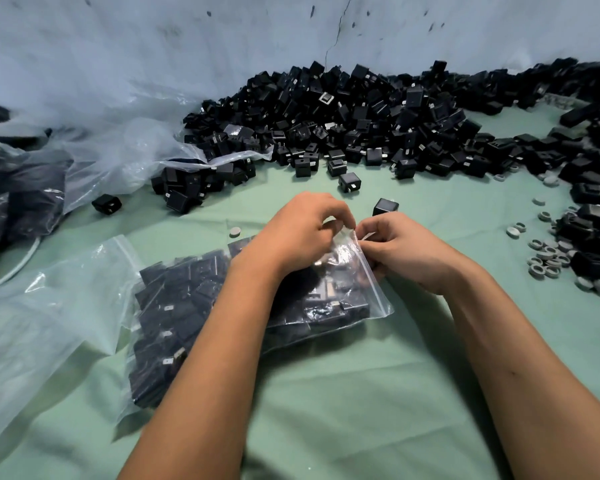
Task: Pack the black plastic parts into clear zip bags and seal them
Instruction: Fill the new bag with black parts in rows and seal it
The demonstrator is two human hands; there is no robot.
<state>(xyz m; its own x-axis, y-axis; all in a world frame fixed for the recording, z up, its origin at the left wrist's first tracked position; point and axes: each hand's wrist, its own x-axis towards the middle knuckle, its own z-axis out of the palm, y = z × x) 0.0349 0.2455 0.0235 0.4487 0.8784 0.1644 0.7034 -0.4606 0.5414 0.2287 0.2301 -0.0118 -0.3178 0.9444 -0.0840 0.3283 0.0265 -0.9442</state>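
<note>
A clear zip bag (329, 299) filled with black plastic parts lies on the green cloth in front of me. My left hand (298, 233) and my right hand (402, 251) both pinch the bag's zip edge at its upper right corner, fingertips almost touching. A second filled zip bag (174, 313) lies to the left, partly under my left forearm. A big heap of loose black plastic parts (354, 126) stretches across the back of the table. Single parts (385, 206) sit just beyond my hands.
Empty clear zip bags (42, 313) lie at the left. A large crumpled plastic sheet (118, 150) and dark filled bags (18, 195) sit at far left. Small grey rings (548, 254) and more black parts (593, 237) are scattered at the right. A wall stands behind the heap.
</note>
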